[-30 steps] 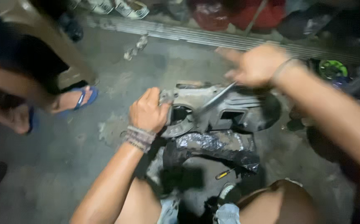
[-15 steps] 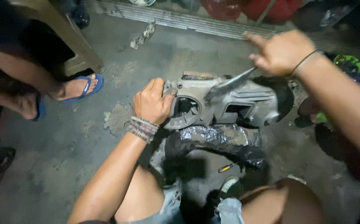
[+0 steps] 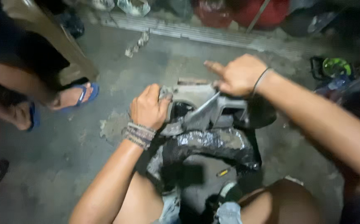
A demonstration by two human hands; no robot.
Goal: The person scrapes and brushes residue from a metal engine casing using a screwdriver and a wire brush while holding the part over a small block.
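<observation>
Since the earlier frame, the right hand (image 3: 238, 75) had been brought down and leftward, closer to the grey metal casing (image 3: 213, 108). It was closed around the upper end of a flat metal tool (image 3: 202, 108), forefinger extended, with the blade laid slanting across the casing's face. The left hand (image 3: 147, 108) was wrapped around the casing's left edge, beside its round opening. The casing was stood on the concrete floor (image 3: 84, 157), just above a dark crumpled part (image 3: 211, 147). A bystander's sandalled foot (image 3: 74, 97) was seen well apart, at left.
</observation>
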